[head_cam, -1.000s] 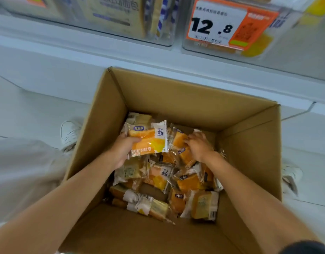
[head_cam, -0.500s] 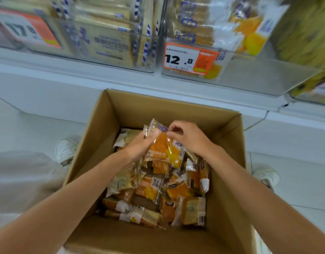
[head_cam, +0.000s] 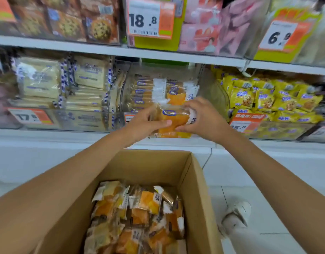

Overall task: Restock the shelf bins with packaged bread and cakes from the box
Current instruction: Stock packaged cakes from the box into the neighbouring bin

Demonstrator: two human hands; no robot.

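Both raised before the shelf, sharing one orange bread packet. Left hand curled round its left edge, thumb across the front. Right hand pinching its right end. Held just in front of the clear bin beyond the fingertips, part-filled with matching packs. Under the forearms, an open cardboard box with loose packets heaped inside. Right of the right hand, yellow bags. Left of the left hand, pale bread stacks.

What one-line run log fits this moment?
phase: stocking | left hand: grips orange bread packet | right hand: grips same packet | position: before middle shelf bin | cardboard box: holds loose packets
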